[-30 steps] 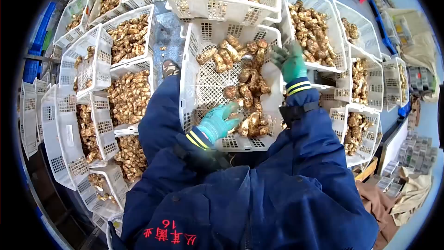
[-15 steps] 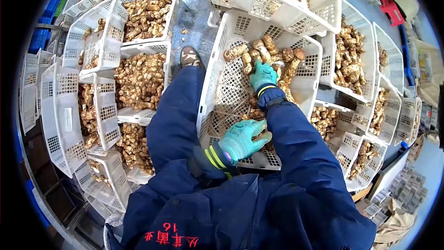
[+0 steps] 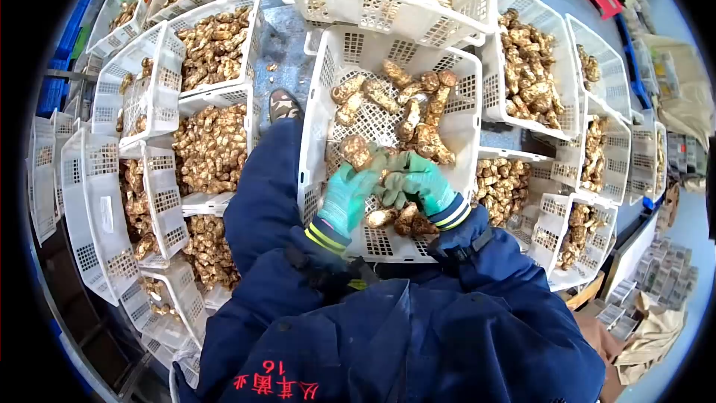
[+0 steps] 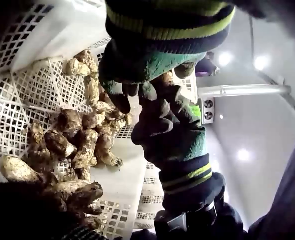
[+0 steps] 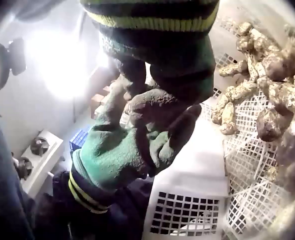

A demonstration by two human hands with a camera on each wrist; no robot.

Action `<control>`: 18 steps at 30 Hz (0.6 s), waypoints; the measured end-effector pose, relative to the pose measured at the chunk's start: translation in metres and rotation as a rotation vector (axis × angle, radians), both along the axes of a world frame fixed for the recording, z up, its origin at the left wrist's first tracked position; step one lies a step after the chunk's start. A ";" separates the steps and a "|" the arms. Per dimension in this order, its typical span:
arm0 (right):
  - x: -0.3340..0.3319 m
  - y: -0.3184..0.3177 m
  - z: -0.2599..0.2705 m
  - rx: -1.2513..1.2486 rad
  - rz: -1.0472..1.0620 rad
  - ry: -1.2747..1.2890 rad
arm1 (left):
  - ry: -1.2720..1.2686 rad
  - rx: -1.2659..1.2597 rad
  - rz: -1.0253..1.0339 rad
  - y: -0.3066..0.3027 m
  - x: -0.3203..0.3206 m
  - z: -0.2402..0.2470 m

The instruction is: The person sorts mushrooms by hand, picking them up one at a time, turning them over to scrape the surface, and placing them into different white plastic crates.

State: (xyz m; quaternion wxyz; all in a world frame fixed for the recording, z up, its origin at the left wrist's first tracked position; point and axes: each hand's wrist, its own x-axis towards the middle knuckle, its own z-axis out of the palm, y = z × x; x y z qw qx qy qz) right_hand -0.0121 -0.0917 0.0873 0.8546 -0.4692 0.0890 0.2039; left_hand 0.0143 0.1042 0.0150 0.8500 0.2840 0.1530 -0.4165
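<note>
A round-capped brown mushroom (image 3: 356,151) sits just left of the middle of the head view, above a white perforated crate (image 3: 313,112), gripped by the gloved left hand (image 3: 347,198). The right hand (image 3: 420,183), also gloved, meets it near the centre, its fingers curled in against the left's; overlap and blur hide whether it pinches anything. More loose mushrooms (image 3: 425,142) lie in the crate, mostly toward its upper and right parts, with a few just below the hands. Another crate (image 3: 380,11) of mushrooms stands at upper centre. Filled crates (image 3: 212,149) crowd the left side, others (image 3: 531,78) the right, and a camouflage-patterned shoe (image 3: 284,104) shows on the blue floor (image 3: 274,56), upper left of centre.
</note>
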 end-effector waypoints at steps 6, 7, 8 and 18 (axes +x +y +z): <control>0.089 -0.060 -0.008 -1.401 -0.040 0.085 | -0.153 0.054 0.152 -0.008 0.006 0.057; 0.109 -0.071 -0.025 -1.385 -0.080 0.070 | -0.229 0.115 0.123 -0.012 0.004 0.069; 0.126 -0.080 -0.043 -1.637 0.018 -0.116 | -0.304 0.178 0.096 -0.015 0.002 0.081; 0.155 -0.065 -0.074 -2.088 0.319 -0.015 | -0.297 0.254 -0.062 -0.015 0.008 0.109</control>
